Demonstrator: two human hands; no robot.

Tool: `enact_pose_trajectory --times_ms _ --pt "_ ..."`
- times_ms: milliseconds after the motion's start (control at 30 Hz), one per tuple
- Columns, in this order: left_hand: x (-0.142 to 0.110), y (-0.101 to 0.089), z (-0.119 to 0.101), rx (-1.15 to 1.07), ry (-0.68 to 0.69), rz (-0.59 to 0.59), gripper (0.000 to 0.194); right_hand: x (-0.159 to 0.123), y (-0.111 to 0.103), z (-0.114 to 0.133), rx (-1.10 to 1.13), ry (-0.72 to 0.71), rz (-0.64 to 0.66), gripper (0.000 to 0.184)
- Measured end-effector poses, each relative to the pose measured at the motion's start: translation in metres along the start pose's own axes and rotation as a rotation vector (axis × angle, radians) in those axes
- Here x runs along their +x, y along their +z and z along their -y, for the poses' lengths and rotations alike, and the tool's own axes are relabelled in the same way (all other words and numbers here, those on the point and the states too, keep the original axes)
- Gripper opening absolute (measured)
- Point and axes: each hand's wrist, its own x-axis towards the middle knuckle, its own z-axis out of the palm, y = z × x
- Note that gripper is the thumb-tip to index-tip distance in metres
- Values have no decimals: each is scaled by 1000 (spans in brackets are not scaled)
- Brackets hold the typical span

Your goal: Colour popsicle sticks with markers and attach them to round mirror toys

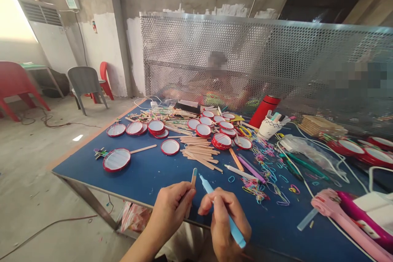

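Note:
Near the table's front edge, my left hand point(176, 204) is closed around a wooden craft stick point(194, 178) held upright, its top end coloured teal-blue. Just to the right, my right hand point(227, 221) grips a light blue marker point(222, 208), its tip pointing up toward the stick but apart from it. Beyond my hands lies a pile of plain craft sticks point(199, 151). A white marker point(241, 172), a purple marker point(251, 168) and an orange marker point(236, 159) rest to the right of that pile.
Red-rimmed white discs point(170, 146) lie across the blue table point(141, 180), one with a stick attached. Paper clips and rubber bands point(264, 159), a white pen cup point(269, 127), a red bottle point(264, 111) and a pink glue gun point(334, 213) are to the right. A perforated metal panel point(184, 49) stands behind.

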Motion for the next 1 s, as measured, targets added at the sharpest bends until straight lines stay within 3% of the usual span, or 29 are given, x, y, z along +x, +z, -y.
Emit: enact_pose_trajectory --times_ms 133,300,433,533,700,867,1000 --pt "1 -1 1 -22 -12 8 34 3 1 1 1 -51 57 21" --pt "3 -1 11 -309 -202 115 36 0 2 -5 45 20 -74 18" --pt "7 -3 17 -433 -230 130 37 5 3 -4 -76 -88 10 10" --pt "10 -5 18 -442 -205 130 30 17 -4 0 -227 -218 108 14" --pt "12 -6 16 -368 -179 113 25 47 -47 -8 -518 -418 315 30" --pt "12 -8 13 -199 -104 34 29 76 -105 -29 -803 -437 486 45" --pt "11 -7 17 -146 -65 24 29 86 -124 -39 -1025 -471 611 42"
